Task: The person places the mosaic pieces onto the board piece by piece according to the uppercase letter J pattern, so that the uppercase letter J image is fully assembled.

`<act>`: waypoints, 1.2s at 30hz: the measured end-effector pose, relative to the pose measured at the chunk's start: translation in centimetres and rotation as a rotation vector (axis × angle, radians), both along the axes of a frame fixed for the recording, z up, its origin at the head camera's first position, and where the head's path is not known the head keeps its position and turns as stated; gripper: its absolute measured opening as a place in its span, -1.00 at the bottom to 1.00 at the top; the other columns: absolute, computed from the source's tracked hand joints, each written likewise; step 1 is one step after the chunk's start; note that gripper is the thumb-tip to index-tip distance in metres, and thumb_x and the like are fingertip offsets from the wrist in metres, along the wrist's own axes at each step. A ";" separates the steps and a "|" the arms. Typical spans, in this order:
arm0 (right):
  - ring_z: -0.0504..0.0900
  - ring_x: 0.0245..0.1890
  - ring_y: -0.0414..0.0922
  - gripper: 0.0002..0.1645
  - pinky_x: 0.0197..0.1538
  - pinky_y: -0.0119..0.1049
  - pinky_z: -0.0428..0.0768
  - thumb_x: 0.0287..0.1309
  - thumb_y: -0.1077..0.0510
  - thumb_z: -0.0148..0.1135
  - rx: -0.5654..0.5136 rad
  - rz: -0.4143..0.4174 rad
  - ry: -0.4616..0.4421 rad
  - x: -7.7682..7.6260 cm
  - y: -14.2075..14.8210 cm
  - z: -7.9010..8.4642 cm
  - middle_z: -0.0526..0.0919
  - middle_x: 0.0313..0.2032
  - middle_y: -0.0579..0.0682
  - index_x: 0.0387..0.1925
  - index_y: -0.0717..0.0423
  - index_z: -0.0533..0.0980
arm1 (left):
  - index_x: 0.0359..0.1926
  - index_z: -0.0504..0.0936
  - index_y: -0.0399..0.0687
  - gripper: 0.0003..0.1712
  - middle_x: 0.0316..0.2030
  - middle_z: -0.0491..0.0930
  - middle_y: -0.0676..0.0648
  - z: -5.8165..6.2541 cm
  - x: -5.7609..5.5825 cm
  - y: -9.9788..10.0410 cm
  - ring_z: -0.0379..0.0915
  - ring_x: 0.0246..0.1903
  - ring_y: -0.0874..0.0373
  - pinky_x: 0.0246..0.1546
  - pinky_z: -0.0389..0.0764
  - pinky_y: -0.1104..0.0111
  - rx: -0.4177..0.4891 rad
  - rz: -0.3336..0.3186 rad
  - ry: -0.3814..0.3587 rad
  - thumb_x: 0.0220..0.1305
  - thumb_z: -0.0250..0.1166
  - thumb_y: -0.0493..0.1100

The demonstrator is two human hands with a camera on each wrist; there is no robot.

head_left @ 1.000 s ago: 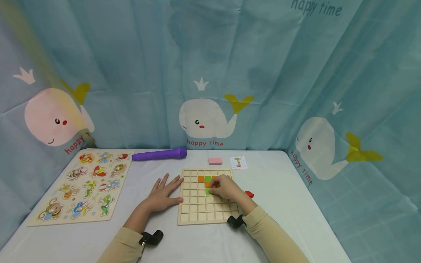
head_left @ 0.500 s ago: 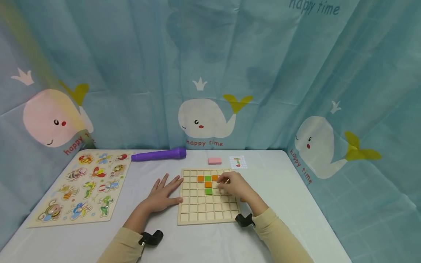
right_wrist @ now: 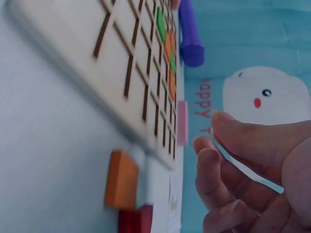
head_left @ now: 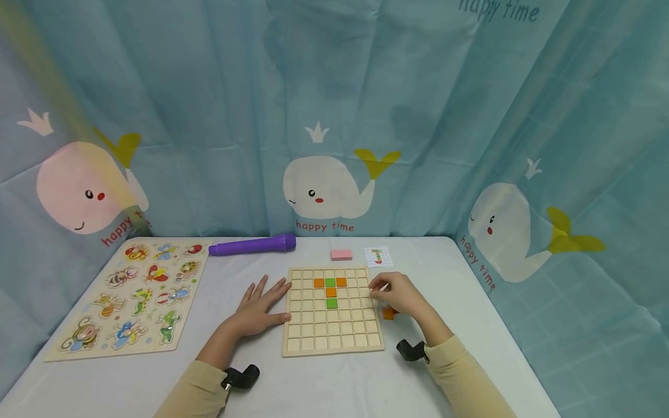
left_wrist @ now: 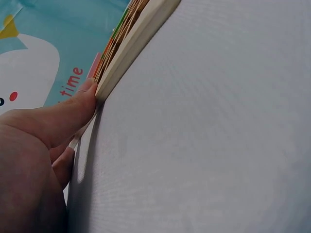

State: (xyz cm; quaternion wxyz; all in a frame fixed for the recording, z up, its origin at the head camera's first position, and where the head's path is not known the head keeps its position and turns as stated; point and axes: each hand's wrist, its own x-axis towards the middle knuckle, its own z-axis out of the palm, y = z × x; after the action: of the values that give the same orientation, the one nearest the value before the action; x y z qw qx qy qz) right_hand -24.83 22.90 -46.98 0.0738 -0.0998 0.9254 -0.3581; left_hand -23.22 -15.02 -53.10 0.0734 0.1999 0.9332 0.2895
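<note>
A wooden grid board lies mid-table with several orange and green square tiles in its cells, among them a green tile at the bottom of a T shape. My left hand rests on the table with fingers spread, thumb and fingertips touching the board's left edge. Over the right edge hovers my right hand, fingers loosely bent, thumb and index apart with nothing between them in the right wrist view. Below it an orange block and a dark red piece lie on the table.
A pink block and a small pattern card lie behind the board. Farther left are a purple stick with a wider end and an insect puzzle board. A whale-print curtain stands behind the table.
My right hand has left the tiles on the grid and moved right, past the board's right edge. The right-hand orange tile and loose orange block now show. My left hand stays still.
</note>
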 end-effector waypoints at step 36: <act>0.57 -0.58 -0.14 -0.90 -0.51 -0.34 0.54 0.08 0.13 0.53 -0.006 0.040 -0.078 0.4 2.3 -1.0 0.68 -0.52 -0.05 -0.37 0.03 0.73 | 0.57 0.19 0.08 -0.03 0.58 0.06 -0.10 0.1 0.0 0.1 -0.45 0.57 -0.32 0.50 -0.44 -0.25 0.006 0.009 -0.004 0.27 0.29 0.33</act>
State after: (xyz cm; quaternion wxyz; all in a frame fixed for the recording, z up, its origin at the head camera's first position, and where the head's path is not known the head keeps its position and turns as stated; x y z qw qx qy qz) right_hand -24.39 25.16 -47.97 0.1166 -0.1045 0.9185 -0.3631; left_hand -23.18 -14.91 -53.05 0.0735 0.1951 0.9331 0.2930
